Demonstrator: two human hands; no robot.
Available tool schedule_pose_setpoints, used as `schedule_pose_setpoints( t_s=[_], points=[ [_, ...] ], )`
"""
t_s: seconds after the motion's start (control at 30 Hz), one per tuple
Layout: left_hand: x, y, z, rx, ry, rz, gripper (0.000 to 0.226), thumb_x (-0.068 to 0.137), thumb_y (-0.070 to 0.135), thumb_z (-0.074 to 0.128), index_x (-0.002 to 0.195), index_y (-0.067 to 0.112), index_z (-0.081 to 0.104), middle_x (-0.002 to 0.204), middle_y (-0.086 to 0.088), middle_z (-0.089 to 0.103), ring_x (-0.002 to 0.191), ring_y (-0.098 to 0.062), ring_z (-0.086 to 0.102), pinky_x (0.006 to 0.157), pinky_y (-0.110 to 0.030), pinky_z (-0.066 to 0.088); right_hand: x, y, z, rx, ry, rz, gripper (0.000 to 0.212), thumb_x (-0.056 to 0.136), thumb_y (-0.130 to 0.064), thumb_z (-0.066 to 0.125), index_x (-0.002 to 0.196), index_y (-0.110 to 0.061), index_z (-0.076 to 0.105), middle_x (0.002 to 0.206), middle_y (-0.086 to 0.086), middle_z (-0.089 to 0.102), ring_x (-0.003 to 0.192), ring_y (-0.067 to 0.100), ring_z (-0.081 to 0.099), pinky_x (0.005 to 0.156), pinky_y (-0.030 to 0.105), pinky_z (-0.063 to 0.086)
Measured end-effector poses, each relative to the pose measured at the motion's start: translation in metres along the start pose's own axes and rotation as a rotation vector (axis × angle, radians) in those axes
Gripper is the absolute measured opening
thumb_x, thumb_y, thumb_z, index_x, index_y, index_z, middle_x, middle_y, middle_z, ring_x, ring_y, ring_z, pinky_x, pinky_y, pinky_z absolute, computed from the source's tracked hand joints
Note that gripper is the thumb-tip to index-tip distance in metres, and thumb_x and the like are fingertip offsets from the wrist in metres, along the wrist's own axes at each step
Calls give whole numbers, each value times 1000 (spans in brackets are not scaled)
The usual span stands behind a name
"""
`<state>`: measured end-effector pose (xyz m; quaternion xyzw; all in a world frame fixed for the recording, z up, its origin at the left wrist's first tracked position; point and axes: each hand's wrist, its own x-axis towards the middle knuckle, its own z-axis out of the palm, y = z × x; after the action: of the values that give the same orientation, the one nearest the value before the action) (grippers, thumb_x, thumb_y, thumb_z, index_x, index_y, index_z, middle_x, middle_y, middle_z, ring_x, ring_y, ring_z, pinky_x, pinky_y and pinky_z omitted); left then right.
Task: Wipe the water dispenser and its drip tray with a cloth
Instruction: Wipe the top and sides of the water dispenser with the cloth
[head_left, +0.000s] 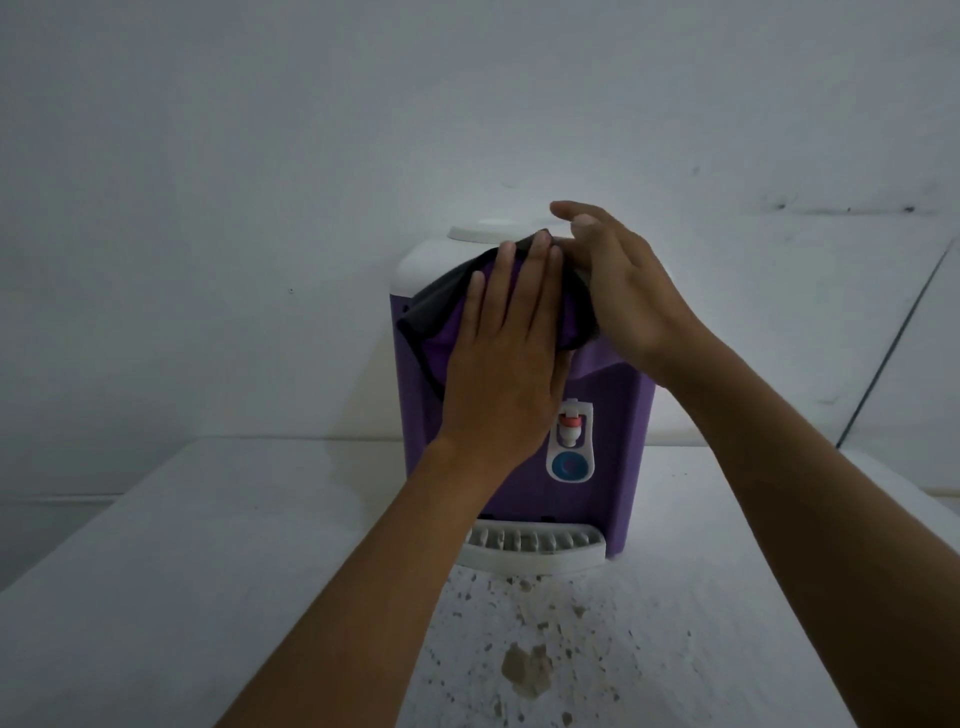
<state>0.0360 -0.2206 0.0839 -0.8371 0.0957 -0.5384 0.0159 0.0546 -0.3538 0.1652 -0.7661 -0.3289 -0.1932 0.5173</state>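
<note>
Hidden parts: both forearms are being cut off by the near edge of the view; the left half of the dispenser front is being covered by the left arm, and whether a second tap is sitting there cannot be told.
Counter (208, 545): chipped, stained patches (527, 670) are being shown just in front of the drip tray; open white surface is lying to the left and right.
Drip tray (535, 551): it is being left uncovered at the foot of the water dispenser (613, 431), white and slotted, at mid-scene.
Tap (570, 426): it is being seen right of the left wrist, above a blue ring.
Left hand (506, 343): it is being pressed flat, fingers straight and together, on the cloth (431, 306).
Cloth: dark grey and purple, it is being draped over the dispenser's upper front.
Right hand (618, 286): it is being rested on the cloth's right end at the white top (478, 231), fingers extended; any pinch underneath cannot be told.
Wall (311, 130): it is standing right behind the dispenser.
</note>
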Motion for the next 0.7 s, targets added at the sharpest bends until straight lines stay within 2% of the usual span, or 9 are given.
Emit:
schedule_pose_setpoints(
  t_s=[0.1,0.17,0.23,0.27,0.33,0.43,0.5,0.57,0.7],
  points=[
    [14,-5,-11,-32,-46,-13,69,110,44,42,165,7,24,173,-9,25,161,-29,19,132,-44,11,5,-3,-8,82,-57,35,50,107,-46,27,153,-34,42,151,-3,54,137,11,51,120,42,36],
    [28,-7,-19,-53,-96,-51,66,110,49,41,162,9,32,166,-7,37,156,-26,31,130,-42,19,9,-3,-13,25,-54,23,48,105,-47,31,151,-38,42,135,-5,62,122,-1,58,112,32,44],
    [42,-9,-25,-70,-132,-77,60,108,51,42,154,13,42,156,-4,50,146,-22,44,125,-40,28,12,-5,-16,-64,-23,-7,42,106,-42,37,146,-36,47,116,5,68,93,-11,62,85,10,50],
    [49,-10,-27,-82,-145,-84,55,107,51,43,149,14,49,149,-2,57,139,-21,50,121,-39,33,13,-5,-17,-83,4,-27,38,106,-38,40,142,-34,52,110,9,70,85,-7,63,75,10,51],
    [62,-10,-32,-100,-174,-88,44,107,49,44,131,16,60,128,-1,67,121,-21,61,108,-38,43,12,-4,-19,-81,83,-56,32,105,-31,43,132,-28,62,105,5,73,94,4,68,84,26,57],
    [75,-1,-33,-96,-197,-65,36,106,46,45,112,15,63,109,-1,69,102,-22,63,93,-38,47,11,-2,-24,88,255,-40,29,102,-21,49,120,-18,71,116,-4,73,112,12,68,103,43,54],
    [78,9,-29,-69,-192,-13,35,106,45,45,113,16,63,112,0,68,105,-21,62,96,-38,46,10,-3,-31,323,342,43,27,101,-17,51,114,-16,74,117,-3,75,110,12,71,104,43,55],
    [78,18,-24,-45,-183,28,35,105,45,47,118,16,63,118,0,68,111,-21,61,100,-37,44,11,0,-41,348,375,56,28,101,-15,49,110,-17,75,114,-4,77,109,10,72,104,41,55],
    [70,31,-17,48,-220,57,54,102,50,45,143,15,50,144,-2,56,138,-23,48,121,-41,31,9,5,-50,377,244,46,36,107,-27,42,112,-13,75,111,2,79,111,15,72,106,39,51]
  ],
)
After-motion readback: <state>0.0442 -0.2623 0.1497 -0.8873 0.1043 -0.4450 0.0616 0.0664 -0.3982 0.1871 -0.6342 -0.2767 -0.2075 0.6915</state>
